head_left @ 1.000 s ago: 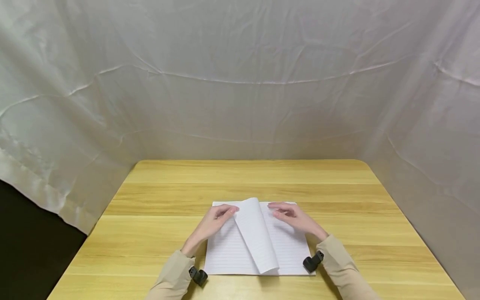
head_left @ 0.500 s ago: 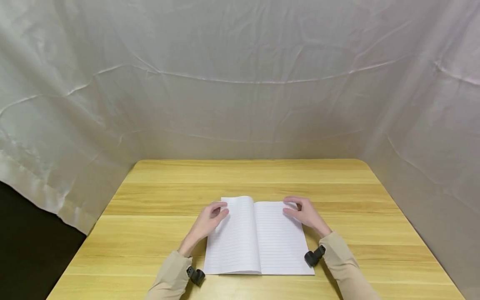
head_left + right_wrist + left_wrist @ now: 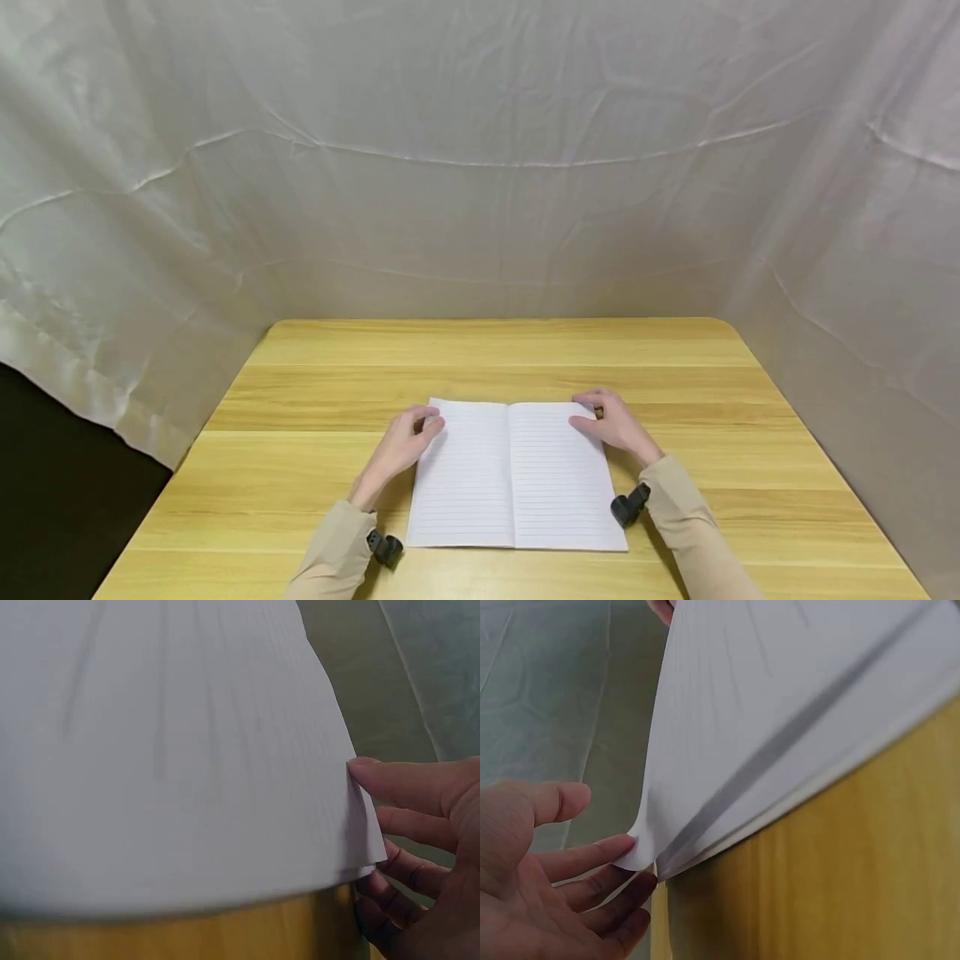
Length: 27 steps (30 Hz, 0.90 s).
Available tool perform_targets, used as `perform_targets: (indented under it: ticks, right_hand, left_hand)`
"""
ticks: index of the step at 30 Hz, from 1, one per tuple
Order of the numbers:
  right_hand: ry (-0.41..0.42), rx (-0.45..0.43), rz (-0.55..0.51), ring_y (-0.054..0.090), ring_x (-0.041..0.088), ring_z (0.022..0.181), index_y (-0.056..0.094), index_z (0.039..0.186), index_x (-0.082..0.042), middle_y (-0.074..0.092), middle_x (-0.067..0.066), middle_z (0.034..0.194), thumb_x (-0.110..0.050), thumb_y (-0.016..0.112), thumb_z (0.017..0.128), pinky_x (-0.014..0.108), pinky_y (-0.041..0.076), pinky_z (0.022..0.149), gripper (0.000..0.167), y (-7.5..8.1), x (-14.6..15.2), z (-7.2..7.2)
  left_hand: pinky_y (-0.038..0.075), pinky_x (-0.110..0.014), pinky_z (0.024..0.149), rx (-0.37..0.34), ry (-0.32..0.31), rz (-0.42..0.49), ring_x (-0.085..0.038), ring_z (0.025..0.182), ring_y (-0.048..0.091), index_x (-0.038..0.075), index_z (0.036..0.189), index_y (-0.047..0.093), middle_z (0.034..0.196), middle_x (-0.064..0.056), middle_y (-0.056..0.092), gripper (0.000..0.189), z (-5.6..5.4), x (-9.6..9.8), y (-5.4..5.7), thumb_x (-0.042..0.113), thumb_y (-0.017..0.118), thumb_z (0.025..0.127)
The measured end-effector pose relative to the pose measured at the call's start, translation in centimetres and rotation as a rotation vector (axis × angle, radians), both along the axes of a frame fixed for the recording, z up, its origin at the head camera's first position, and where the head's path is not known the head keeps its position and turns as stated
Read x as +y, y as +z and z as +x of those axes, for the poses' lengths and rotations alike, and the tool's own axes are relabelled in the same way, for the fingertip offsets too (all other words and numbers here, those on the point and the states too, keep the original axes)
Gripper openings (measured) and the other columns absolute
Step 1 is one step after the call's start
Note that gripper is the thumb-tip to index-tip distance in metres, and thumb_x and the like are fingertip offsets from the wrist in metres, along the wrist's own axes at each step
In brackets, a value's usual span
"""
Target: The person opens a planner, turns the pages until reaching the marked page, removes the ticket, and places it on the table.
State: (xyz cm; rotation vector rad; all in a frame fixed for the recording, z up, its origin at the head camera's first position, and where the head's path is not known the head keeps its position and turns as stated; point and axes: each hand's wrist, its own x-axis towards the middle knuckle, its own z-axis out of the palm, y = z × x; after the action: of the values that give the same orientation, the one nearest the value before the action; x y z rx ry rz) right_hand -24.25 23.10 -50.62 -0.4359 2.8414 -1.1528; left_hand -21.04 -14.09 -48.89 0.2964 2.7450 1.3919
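Observation:
A lined notebook [image 3: 468, 475] lies spread in front of me, its two white pages showing. My left hand [image 3: 405, 437] is at the far left corner. In the left wrist view, the page [image 3: 697, 735] corner curls against the index finger, and the thumb [image 3: 562, 801] stands off the paper. My right hand [image 3: 611, 421] holds the far right corner. There the right wrist view has the thumb [image 3: 375, 772] on the page edge and the other fingers [image 3: 405, 870] behind and below it. At that corner, an upper sheet sits slightly apart from those beneath.
The notebook lies on a wood-grain table [image 3: 337, 367], near its front edge. Pale grey cloth [image 3: 480, 208] hangs behind the table and along its sides. Each wrist carries a small black camera, such as the right one [image 3: 630, 504].
A page that stood mid-turn has come down flat onto the left side. My left hand has moved left along with its edge. My right hand has shifted right to the far right corner.

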Motion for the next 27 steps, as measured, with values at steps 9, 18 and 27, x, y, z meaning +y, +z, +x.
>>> perform_targets:
  ticks: [9,18,27]
  right_hand:
    - [-0.009,0.050,-0.011,0.054,0.021,0.087,0.071,0.118,0.003,0.066,0.019,0.110,-0.015,0.073,0.091,0.027,0.044,0.074,0.033,0.14,0.18,-0.28]
    - [-0.097,0.064,-0.048,0.053,0.018,0.082,0.073,0.101,0.001,0.063,0.013,0.094,-0.013,0.076,0.088,0.024,0.044,0.069,0.019,-0.02,0.28,-0.39]
    - [-0.086,0.092,-0.077,0.058,0.015,0.083,0.076,0.093,-0.005,0.068,0.010,0.097,-0.011,0.073,0.091,0.022,0.049,0.071,0.007,0.00,0.48,-0.11]
  left_hand:
    - [0.043,-0.058,0.111,-0.007,0.002,-0.027,-0.044,0.133,0.052,-0.007,0.126,0.064,0.136,-0.026,0.061,0.038,-0.13,-0.35,-0.24,0.021,0.057,0.102]
    - [0.040,-0.058,0.113,0.013,-0.014,-0.120,-0.045,0.132,0.052,-0.010,0.123,0.064,0.139,-0.028,0.057,0.040,-0.32,-0.22,-0.44,0.022,0.058,0.101]
    - [0.037,-0.061,0.115,0.031,-0.035,-0.179,-0.049,0.138,0.045,-0.011,0.123,0.064,0.148,-0.030,0.047,0.040,-0.36,-0.11,-0.52,0.021,0.060,0.100]
